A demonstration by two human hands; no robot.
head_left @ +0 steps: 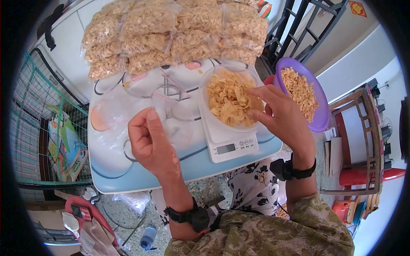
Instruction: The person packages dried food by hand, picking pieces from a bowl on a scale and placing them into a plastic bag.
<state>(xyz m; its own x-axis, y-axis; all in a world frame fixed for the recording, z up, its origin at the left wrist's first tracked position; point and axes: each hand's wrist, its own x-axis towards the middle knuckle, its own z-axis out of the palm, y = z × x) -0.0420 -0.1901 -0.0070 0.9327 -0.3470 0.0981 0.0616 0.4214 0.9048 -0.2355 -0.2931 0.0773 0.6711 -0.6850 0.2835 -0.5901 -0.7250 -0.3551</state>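
My right hand [279, 111] reaches over the right side of a clear bowl [206, 112] heaped with dried pale-yellow slices [228, 98]. Its thumb and forefinger are apart at the slices, and I see nothing clearly gripped. Under the bowl is a white kitchen scale [232, 149]; its display is too dark to read. My left hand [149, 141] is raised above the left half of the table, fingers curled in and thumb laid along them, with nothing seen in it. Beneath and beyond it lie clear plastic bags [117, 106].
Filled bags of dried slices [149, 25] are stacked along the table's [106, 181] far side. A purple basin [322, 115] of slices stands at the right. Left of the table is a green wire cage [30, 141]. A red stool [85, 205] holding a phone [81, 212] stands at lower left.
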